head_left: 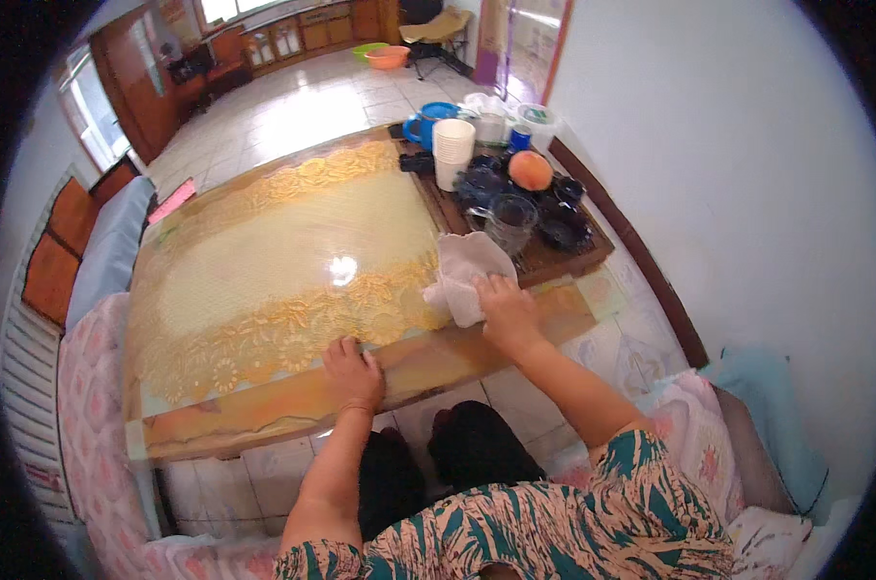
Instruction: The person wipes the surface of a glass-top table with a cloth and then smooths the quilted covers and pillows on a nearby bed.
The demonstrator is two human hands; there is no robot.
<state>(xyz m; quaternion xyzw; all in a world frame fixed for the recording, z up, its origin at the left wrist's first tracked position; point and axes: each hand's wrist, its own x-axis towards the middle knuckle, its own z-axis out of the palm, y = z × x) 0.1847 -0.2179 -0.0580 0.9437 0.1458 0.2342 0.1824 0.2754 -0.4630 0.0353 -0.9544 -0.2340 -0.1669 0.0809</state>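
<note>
The right hand (508,314) is gripping a white cloth (472,271) on the near right of the table (254,411), its fingers closing over the fabric; I can't see what the palm is doing. The left hand (354,372) is resting half-open at the near edge, fingers loosely bent, its palm hidden, with nothing showing in its hold. The cloth is hiding the near left corner of the tray (585,259); whether they are touching, I can't tell. A glass mug (511,224) is blurring in front of dark cups (564,227), and paper cups (453,150) are partly covering a blue jug (424,126).

The tray is hemming in the right side, with the wall (738,174) rising beyond it. Leftward, the lace-patterned top is stretching broadly to the far edge.
</note>
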